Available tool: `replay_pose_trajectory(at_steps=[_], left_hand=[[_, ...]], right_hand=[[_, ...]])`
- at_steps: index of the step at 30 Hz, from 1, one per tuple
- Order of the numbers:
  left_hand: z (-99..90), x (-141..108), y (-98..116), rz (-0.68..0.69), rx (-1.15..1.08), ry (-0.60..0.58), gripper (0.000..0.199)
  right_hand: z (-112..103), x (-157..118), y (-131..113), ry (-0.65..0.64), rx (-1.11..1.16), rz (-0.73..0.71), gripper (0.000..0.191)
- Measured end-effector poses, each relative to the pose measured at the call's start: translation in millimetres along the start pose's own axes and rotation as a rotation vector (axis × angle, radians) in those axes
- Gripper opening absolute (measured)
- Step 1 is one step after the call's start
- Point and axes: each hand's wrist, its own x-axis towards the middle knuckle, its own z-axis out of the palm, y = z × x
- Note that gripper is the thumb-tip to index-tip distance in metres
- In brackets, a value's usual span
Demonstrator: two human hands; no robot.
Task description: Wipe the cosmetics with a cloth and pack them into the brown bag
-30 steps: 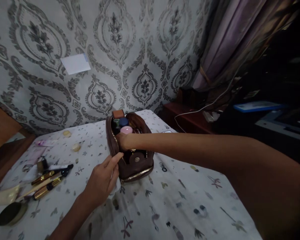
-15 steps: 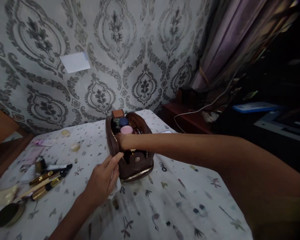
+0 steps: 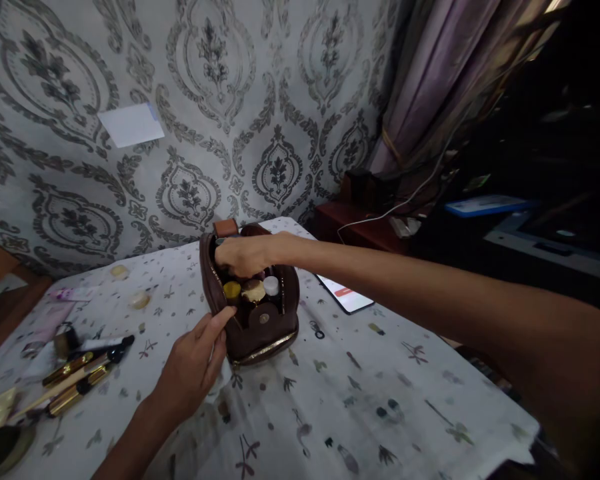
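Note:
A brown makeup bag [image 3: 293, 303] stands unzipped on the table, with bottles and jars packed upright in it. My left hand [image 3: 195, 357] pinches the near left edge of its opening between thumb and fingers. Inside the far half of the opening is my right hand [image 3: 245, 255], its fingers curled downward; the bag and the hand itself hide the fingertips and whatever they hold. In front of that hand show a yellow cap [image 3: 232, 291], a gold cap [image 3: 253, 291] and a white cap [image 3: 271, 286].
Makeup tubes and sticks [image 3: 77, 390] lie at the left, with a dark round compact [image 3: 5, 450] nearer me. Two small pale round items [image 3: 139, 299] sit farther back. A phone [image 3: 347, 298] lies right of the bag under my right forearm. A patterned cloth [image 3: 350, 387] covers the table.
My right hand has moved from the near left of the opening to its far part, uncovering the yellow, gold and white caps. My left hand keeps its grip. The view has shifted slightly.

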Motion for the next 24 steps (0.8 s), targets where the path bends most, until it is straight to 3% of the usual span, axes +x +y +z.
replay_pose_trajectory(at_steps=[2, 5, 12, 15, 18, 22, 24], left_hand=[[-0.2, -0.1, 0.1, -0.002, -0.002, 0.001, 0.035], [-1.8, 0.8, 0.7, -0.014, -0.004, -0.015, 0.037], [-4.3, -3.0, 5.4, -0.009, -0.024, 0.007, 0.045], [-4.3, -15.9, 4.1, -0.045, -0.019, 0.055, 0.044], [-6.6, -32.7, -1.5, -0.174, 0.002, 0.033, 0.043], [-13.2, -54.2, -14.8, -0.299, -0.031, -0.03, 0.031], [-16.4, -64.6, -23.2, -0.334, -0.015, -0.048, 0.026]], right_hand=[[-15.1, -17.0, -0.7, 0.035, -0.102, -0.064, 0.019], [-24.3, -40.4, -2.4, 0.159, -0.111, -0.013, 0.023], [-10.8, -73.8, -20.1, 0.416, 0.053, 0.105, 0.019], [6.2, -80.5, -39.1, 0.563, 0.154, 0.037, 0.019], [34.2, -81.9, -63.3, 0.623, 0.27, -0.125, 0.021], [82.2, -72.6, -96.3, 0.577, 0.399, -0.298, 0.024], [104.8, -63.5, -109.9, 0.492, 0.461, -0.287, 0.025]])
